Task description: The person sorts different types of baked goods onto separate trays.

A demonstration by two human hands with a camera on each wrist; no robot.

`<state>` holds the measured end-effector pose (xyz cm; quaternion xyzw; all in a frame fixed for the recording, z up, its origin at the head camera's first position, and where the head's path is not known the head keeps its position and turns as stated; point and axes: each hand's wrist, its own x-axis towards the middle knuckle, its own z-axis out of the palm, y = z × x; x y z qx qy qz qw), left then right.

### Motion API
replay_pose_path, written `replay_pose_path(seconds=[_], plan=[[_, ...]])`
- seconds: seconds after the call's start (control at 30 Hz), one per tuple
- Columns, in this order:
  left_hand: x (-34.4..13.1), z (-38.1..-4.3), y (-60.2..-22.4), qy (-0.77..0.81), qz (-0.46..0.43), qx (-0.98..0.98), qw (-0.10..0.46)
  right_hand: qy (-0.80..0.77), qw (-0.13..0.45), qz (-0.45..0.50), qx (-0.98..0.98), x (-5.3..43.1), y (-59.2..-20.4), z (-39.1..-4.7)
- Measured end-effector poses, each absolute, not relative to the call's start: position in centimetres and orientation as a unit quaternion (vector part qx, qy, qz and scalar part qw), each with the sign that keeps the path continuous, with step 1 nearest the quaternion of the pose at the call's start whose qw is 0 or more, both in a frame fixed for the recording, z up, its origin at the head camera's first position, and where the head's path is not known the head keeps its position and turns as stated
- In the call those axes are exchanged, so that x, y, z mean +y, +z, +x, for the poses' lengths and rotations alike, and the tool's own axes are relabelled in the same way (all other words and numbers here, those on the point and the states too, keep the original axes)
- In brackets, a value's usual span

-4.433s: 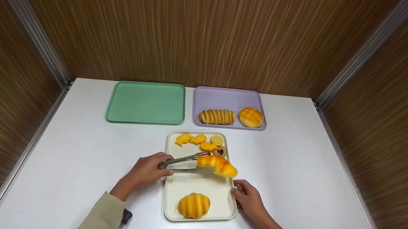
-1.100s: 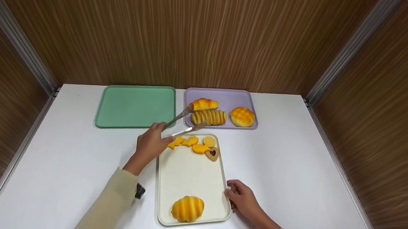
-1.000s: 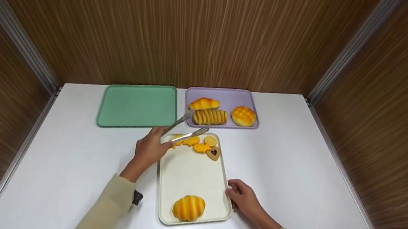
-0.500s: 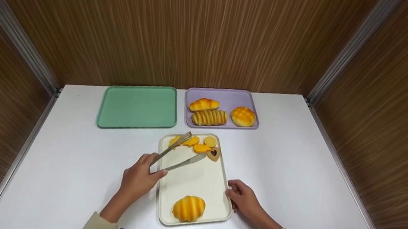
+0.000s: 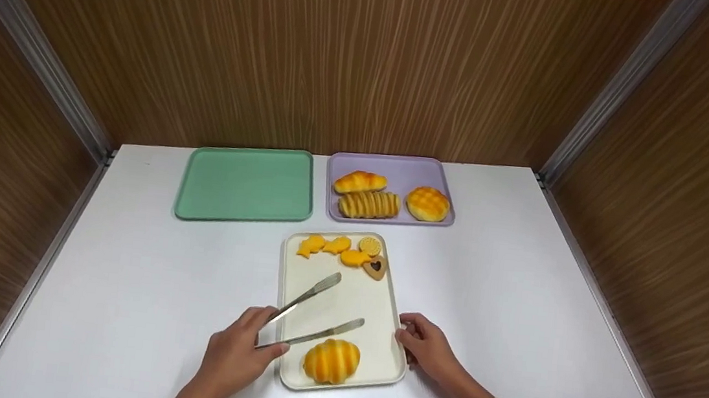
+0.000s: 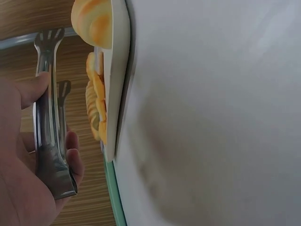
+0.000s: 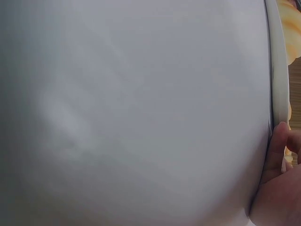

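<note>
My left hand [image 5: 240, 350] holds metal tongs [image 5: 309, 334] by their arms, which stand apart with nothing between the tips. The tongs are over the cream tray [image 5: 343, 312], and their near tip is just above a striped round bread roll [image 5: 331, 361]. In the left wrist view the tongs [image 6: 49, 117] lie between thumb and fingers. My right hand [image 5: 434, 350] grips the tray's right rim, thumb at the edge; the right wrist view shows its fingers [image 7: 277, 150] at the rim. Fish-shaped crackers [image 5: 337, 245], a round biscuit [image 5: 369, 246] and a heart cookie [image 5: 376, 267] lie at the tray's far end.
Behind, a lilac tray [image 5: 412, 169] bears a croissant [image 5: 360, 182], a ridged loaf [image 5: 369, 205] and a round bun [image 5: 427, 204]. To its left lies a bare green tray [image 5: 246, 185]. Wood-grain panels [image 5: 342, 61] enclose the white table [image 5: 514, 292] at back and sides.
The croissant went from the tongs onto the lilac tray beside the ridged loaf. My left hand then drew the spread tongs back toward the striped roll. My right hand stayed at the rim.
</note>
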<state>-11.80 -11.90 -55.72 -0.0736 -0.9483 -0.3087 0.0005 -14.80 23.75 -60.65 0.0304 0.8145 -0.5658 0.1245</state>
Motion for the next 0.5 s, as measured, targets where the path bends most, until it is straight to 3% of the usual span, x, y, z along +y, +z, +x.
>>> replay_pose_path(seconds=[0.5], plan=[[-14.0, -8.8, -56.7, -0.289, -0.146, -0.945, -0.054, -0.565, 0.119, 0.018, 0.816, 24.0, -60.8, -14.8]])
